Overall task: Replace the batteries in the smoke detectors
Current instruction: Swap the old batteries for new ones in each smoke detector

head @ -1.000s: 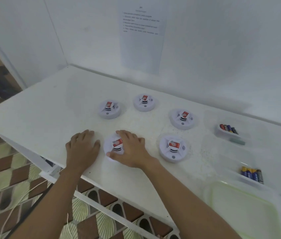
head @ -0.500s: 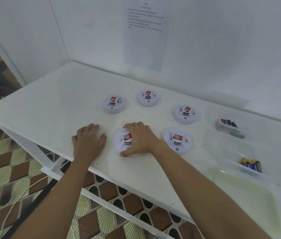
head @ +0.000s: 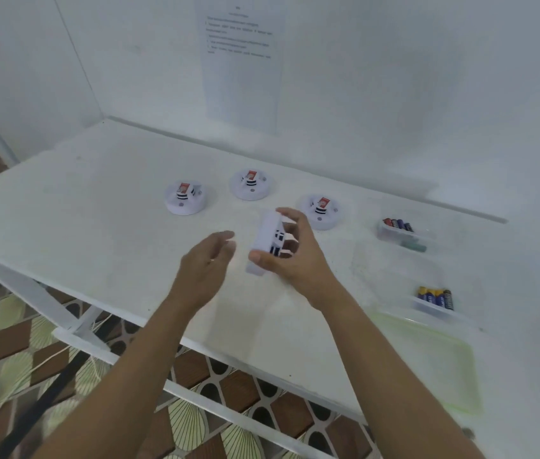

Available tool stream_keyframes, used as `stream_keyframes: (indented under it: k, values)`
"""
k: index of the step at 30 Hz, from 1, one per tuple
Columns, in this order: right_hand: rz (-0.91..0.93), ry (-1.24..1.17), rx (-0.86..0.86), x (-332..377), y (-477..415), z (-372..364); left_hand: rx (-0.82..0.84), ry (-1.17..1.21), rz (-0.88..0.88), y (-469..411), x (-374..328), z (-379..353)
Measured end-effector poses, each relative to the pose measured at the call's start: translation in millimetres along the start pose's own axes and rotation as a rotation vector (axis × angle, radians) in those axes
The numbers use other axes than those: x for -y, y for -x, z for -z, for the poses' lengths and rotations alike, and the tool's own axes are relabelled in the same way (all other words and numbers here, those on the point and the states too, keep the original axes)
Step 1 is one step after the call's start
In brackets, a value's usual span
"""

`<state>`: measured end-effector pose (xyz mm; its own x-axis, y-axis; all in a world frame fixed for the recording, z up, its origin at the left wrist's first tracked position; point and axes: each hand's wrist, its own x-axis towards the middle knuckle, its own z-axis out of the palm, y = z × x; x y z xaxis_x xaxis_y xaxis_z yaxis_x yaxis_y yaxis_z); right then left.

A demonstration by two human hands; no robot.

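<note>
Holding one smoke detector (head: 263,241) in your right hand (head: 290,256), lifted off white table (head: 103,207), tipped on its edge. Thumb under it, fingers wrapped over top. Your left hand (head: 205,263) open, fingers loose, just beside detector, not touching it. Three more detectors on table behind: left one (head: 185,197), middle one (head: 251,184), right one (head: 322,211). Two clear trays on your right, far tray batteries (head: 398,224), near tray batteries (head: 435,297). Pale green lid (head: 427,356) near table edge. Paper sheet (head: 240,61) on wall.
</note>
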<state>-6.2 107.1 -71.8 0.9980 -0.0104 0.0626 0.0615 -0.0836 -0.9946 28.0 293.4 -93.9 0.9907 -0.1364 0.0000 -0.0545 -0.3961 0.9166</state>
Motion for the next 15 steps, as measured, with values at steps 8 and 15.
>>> stream_keyframes:
  k: [8,15]
  values:
    - [0.04,-0.131,-0.06,-1.2,36.7,68.5,0.386,0.869,0.367,29.5,-69.5,-62.9]
    - [-0.007,0.061,0.058,1.0,70.2,133.6,0.38,0.647,0.146,42.6,-85.5,-102.0]
